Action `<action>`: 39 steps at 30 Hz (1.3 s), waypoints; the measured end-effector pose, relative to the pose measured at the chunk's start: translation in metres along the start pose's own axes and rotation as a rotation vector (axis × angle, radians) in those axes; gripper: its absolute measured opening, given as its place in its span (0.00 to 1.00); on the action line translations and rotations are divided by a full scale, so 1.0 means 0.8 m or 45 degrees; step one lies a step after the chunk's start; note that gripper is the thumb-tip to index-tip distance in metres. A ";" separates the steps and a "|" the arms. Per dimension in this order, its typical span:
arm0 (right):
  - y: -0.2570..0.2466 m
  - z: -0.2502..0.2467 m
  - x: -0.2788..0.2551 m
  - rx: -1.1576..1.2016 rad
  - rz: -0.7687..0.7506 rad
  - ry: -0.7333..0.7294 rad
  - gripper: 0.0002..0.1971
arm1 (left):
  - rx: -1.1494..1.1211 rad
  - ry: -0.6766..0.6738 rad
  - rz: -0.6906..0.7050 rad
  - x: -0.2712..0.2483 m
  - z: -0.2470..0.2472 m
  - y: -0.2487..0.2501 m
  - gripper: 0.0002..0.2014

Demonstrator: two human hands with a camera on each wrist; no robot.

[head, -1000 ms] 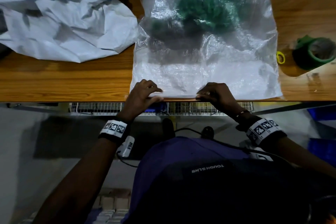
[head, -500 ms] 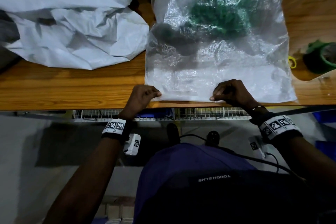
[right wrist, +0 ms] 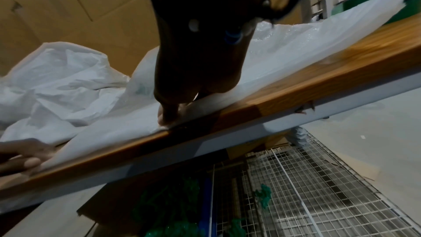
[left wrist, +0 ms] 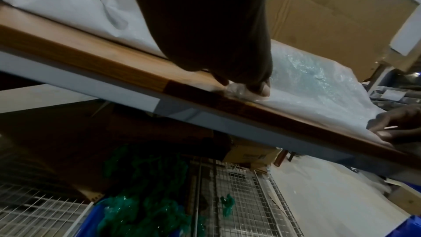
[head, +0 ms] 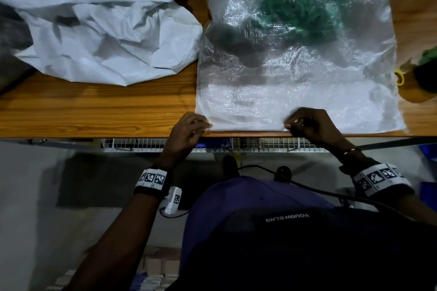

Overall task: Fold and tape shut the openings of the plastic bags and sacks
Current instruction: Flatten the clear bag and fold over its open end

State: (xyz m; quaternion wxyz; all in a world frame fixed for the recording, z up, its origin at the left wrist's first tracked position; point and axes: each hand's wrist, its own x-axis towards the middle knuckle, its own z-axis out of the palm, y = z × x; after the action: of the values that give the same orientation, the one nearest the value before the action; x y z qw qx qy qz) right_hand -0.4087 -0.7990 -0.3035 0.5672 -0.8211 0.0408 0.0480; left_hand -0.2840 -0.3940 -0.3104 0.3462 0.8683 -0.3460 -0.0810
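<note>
A clear woven plastic sack (head: 300, 87) with green and dark stuff inside lies flat on the wooden table (head: 94, 111), its open end along the near edge. My left hand (head: 189, 129) pinches that near edge at its left corner; in the left wrist view its fingers (left wrist: 259, 87) curl on bunched plastic. My right hand (head: 305, 123) pinches the same edge further right, and its fingertips (right wrist: 166, 118) press the sack's edge (right wrist: 127, 129) onto the table lip. A green tape roll (head: 426, 71) sits at the far right, partly cut off.
A crumpled white sack (head: 94, 23) fills the table's left back. Cardboard boxes (left wrist: 341, 15) stand behind the table. Below it are a wire mesh shelf (right wrist: 307, 195) and a blue bin of green netting (left wrist: 145, 210). A yellow ring (head: 399, 78) lies by the tape.
Both hands stay on the sack's near edge; the left has slid out to its left corner. The strip they held lifted a second ago now lies flat at the table lip.
</note>
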 end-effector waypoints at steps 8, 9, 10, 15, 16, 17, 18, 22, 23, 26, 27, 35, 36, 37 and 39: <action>0.001 0.002 -0.016 -0.756 -0.392 0.002 0.16 | -0.037 0.066 -0.043 -0.003 0.001 -0.008 0.12; 0.003 -0.002 -0.017 -0.785 -0.438 -0.015 0.16 | -0.027 0.079 -0.043 -0.001 0.001 -0.008 0.11; 0.004 -0.007 -0.017 -0.813 -0.480 -0.041 0.16 | -0.010 0.090 -0.039 0.001 0.001 -0.008 0.10; 0.011 -0.011 -0.018 -0.745 -0.440 -0.093 0.19 | -0.145 0.190 -0.177 0.020 -0.010 0.010 0.05; 0.012 -0.013 -0.017 -0.669 -0.382 -0.089 0.18 | -0.185 0.198 -0.227 0.024 -0.011 0.015 0.02; 0.013 -0.017 -0.015 -0.614 -0.335 -0.088 0.16 | -0.197 0.201 -0.265 0.027 -0.011 0.018 0.01; 0.011 -0.021 -0.012 -0.576 -0.297 -0.089 0.14 | -0.179 0.202 -0.292 0.031 -0.010 0.019 0.04; -0.006 -0.031 -0.007 -0.491 -0.267 -0.115 0.08 | 0.110 0.214 -0.288 0.038 0.001 0.032 0.04; -0.008 -0.031 -0.007 -0.513 -0.302 -0.136 0.07 | 0.229 0.205 -0.277 0.040 0.006 0.038 0.08; -0.002 -0.033 -0.008 -0.541 -0.357 -0.167 0.10 | 0.265 0.099 -0.150 0.047 0.023 0.068 0.21; 0.002 -0.032 -0.007 -0.539 -0.364 -0.172 0.10 | 0.214 0.036 -0.100 0.049 0.032 0.077 0.23; 0.013 -0.028 -0.003 -0.539 -0.339 -0.176 0.10 | 0.254 -0.174 0.030 0.069 0.098 0.132 0.14; 0.012 -0.030 -0.005 -0.544 -0.355 -0.194 0.12 | 0.243 -0.163 0.035 0.073 0.100 0.130 0.12; 0.011 -0.032 -0.006 -0.560 -0.384 -0.215 0.14 | 0.209 -0.151 0.024 0.078 0.101 0.129 0.12; 0.013 -0.034 -0.010 -0.573 -0.428 -0.246 0.16 | 0.088 -0.127 -0.037 0.085 0.104 0.127 0.15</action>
State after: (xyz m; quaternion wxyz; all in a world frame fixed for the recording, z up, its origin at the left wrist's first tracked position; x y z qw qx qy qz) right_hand -0.4168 -0.8276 -0.3028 0.3720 -0.9132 -0.1614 0.0391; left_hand -0.3202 -0.5371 -0.2989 0.2971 0.8796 -0.3526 -0.1170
